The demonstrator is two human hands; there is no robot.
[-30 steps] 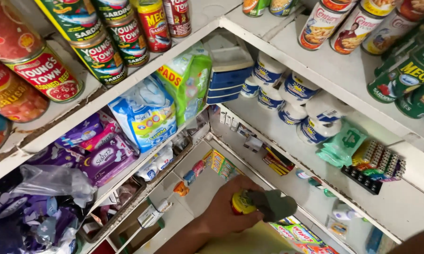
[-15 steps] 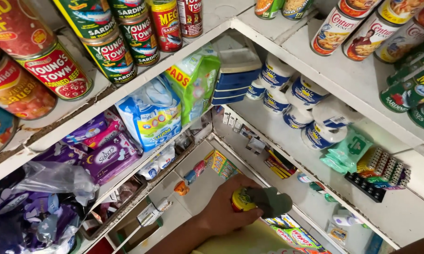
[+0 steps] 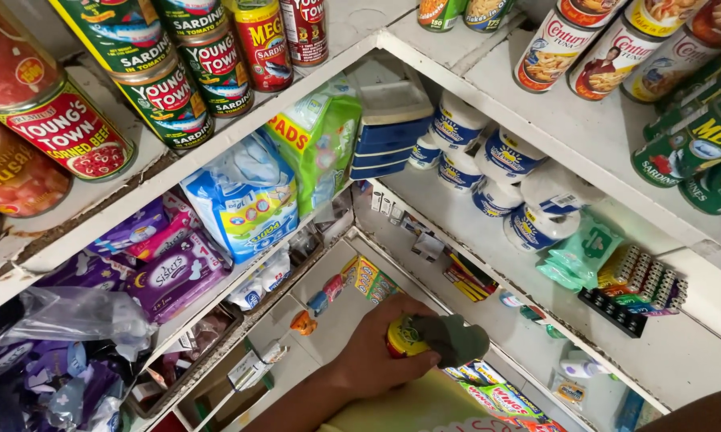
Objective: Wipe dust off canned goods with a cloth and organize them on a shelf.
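Observation:
My left hand point(image 3: 372, 356) reaches into the lower corner shelf and is closed around a small yellow round container point(image 3: 404, 336). A grey-green cloth-like piece point(image 3: 452, 340) covers the container's right side. Colourful flat packets point(image 3: 496, 396) lie just beneath it, and a yellow box point(image 3: 368, 276) stands behind the hand. Only a strip of my right forearm point(image 3: 700, 412) shows at the bottom right corner; that hand is out of view.
Tins of sardines point(image 3: 168, 100) and corned beef point(image 3: 64, 132) fill the top shelves. Pad and diaper packs point(image 3: 244, 200) sit on the left middle shelf, white tubs point(image 3: 488, 160) and a battery rack point(image 3: 636, 284) on the right one. A plastic bag point(image 3: 72, 316) hangs at the left.
My left hand stays closed on the yellow container in almost the same spot. The view has drifted slightly, so the shelves sit a little lower in the frame.

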